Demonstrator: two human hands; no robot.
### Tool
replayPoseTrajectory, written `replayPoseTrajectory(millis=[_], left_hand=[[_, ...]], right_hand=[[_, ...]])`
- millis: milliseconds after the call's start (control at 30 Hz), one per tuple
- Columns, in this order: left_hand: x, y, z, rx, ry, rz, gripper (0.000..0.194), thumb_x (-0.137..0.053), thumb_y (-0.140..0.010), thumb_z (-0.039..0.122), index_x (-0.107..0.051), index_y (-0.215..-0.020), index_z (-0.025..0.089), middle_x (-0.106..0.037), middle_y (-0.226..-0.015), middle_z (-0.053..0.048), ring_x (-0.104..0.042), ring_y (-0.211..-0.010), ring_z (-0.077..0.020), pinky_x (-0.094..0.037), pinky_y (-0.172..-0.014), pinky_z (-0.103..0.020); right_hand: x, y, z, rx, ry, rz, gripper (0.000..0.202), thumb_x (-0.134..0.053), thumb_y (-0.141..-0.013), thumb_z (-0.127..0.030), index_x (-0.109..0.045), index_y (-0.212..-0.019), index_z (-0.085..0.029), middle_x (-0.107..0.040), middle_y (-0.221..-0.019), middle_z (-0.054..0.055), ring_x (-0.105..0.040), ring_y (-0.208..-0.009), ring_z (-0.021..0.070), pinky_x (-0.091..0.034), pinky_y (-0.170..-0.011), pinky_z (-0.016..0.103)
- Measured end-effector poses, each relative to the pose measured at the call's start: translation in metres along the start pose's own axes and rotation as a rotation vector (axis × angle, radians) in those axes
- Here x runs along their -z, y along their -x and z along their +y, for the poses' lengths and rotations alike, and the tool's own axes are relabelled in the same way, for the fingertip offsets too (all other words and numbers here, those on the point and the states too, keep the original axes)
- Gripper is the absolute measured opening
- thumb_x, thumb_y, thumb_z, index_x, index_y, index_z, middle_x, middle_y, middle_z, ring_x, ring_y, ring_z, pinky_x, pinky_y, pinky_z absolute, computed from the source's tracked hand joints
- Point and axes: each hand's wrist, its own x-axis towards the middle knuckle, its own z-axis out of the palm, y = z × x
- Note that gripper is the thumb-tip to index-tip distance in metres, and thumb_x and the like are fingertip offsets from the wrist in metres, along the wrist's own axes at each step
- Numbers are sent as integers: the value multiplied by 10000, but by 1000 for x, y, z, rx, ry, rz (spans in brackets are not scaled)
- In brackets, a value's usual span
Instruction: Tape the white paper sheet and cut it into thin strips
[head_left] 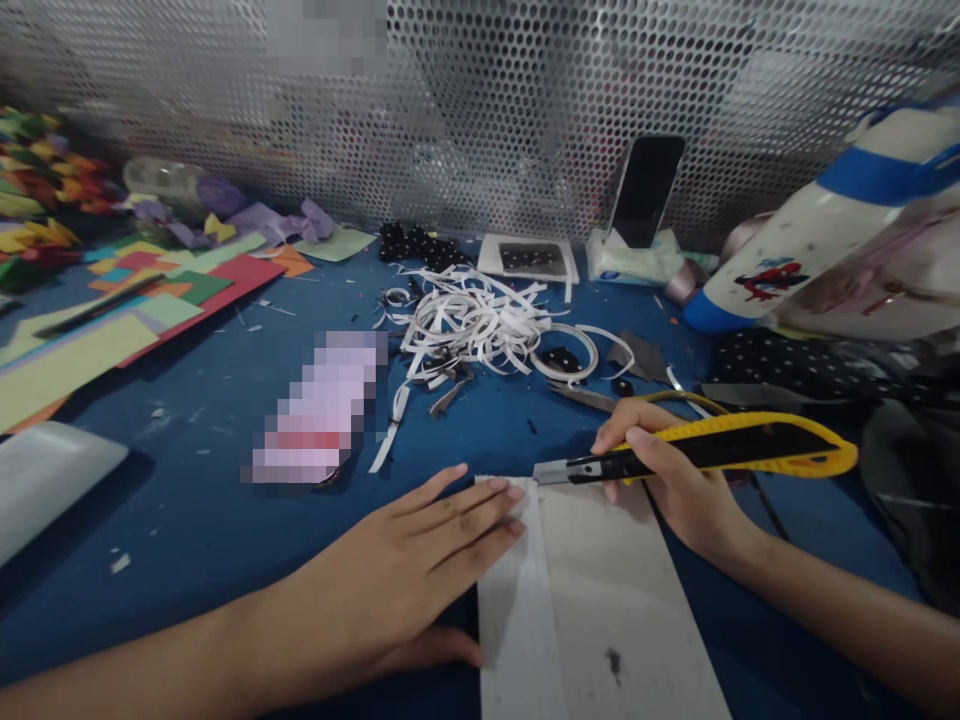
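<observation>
My right hand (675,480) grips a yellow and black utility knife (739,445) with its blade out to the left. The blade's tip is at the far edge of a pale grey board (611,580), beside a white strip (517,600) that runs lengthwise along the board's left side. Flat on that strip lie the fingertips of my left hand (427,560), fingers stretched out, thumb near the board's left edge. Whether the blade touches the board I cannot tell. The board's near end runs out of view.
A heap of white paper strips (480,320) and a roll of tape (564,353) lie beyond the board. Coloured paper sheets (180,300) spread at left. A phone (649,190) leans at the back, near a tilted bottle (810,230). A perforated metal panel (480,110) stands behind.
</observation>
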Motion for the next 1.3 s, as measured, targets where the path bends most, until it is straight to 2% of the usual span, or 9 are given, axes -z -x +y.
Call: replayPoseTrajectory(millis=[100, 267, 367, 500, 667, 900, 1100, 1300], left_hand=[[-1, 1, 0, 4, 3, 2, 747, -510, -952, 593, -312, -1507, 134, -262, -1590, -81, -207, -1489, -218, -43, -1249, -411], [1, 1, 1, 11, 21, 5, 739, -523, -949, 583, -311, -1509, 149, -301, -1574, -92, -237, -1481, -221, -96, -1250, -415], [2, 0, 1, 12, 4, -4, 745, -519, -949, 587, -304, -1511, 148, -281, -1583, -84, -214, -1488, -214, -62, -1249, -409], [2, 1, 1, -4, -8, -4, 743, -482, -962, 597, -301, -1513, 133, -260, -1592, -78, -184, -1495, -204, -5, -1245, -389], [3, 1, 1, 8, 3, -7, 738, -486, -958, 600, -308, -1510, 143, -284, -1582, -87, -230, -1482, -218, -66, -1251, -411], [4, 0, 1, 7, -26, -30, 732, -477, -971, 587, -291, -1518, 138, -244, -1597, -67, -194, -1492, -192, 40, -1239, -378], [4, 0, 1, -1, -34, -16, 745, -538, -955, 554, -289, -1517, 134, -263, -1588, -89, -220, -1486, -205, 8, -1244, -398], [3, -1, 0, -9, -36, 11, 740, -511, -957, 579, -315, -1504, 120, -299, -1576, -99, -248, -1478, -210, -3, -1244, -400]], right_hand=[[0, -1, 1, -5, -41, -25, 253, -477, -998, -349, -648, -862, -222, -621, -626, -26, -575, -542, 134, -424, -576, 267], [2, -1, 3, 35, -6, -52, 275, -468, -1003, -359, -664, -873, -215, -609, -623, -16, -571, -527, 147, -434, -605, 295], [2, 0, 4, 48, -3, -62, 273, -473, -999, -362, -673, -883, -216, -605, -619, -15, -572, -518, 152, -444, -620, 310], [2, 1, 1, 9, -32, -118, 263, -490, -993, -370, -662, -872, -212, -593, -620, -9, -569, -536, 146, -435, -559, 278], [1, 1, -2, -14, -91, -179, 268, -520, -980, -383, -662, -849, -198, -594, -659, 1, -561, -530, 123, -428, -517, 245], [0, 1, -3, 7, -98, -213, 277, -516, -985, -377, -666, -852, -186, -608, -704, 10, -573, -523, 111, -443, -519, 241], [2, 3, -4, 16, -71, -272, 294, -523, -985, -387, -659, -848, -165, -602, -671, 15, -567, -531, 113, -444, -507, 228], [4, 5, -7, 81, -26, -335, 298, -531, -981, -395, -660, -853, -158, -597, -674, 10, -569, -552, 112, -441, -532, 233]])
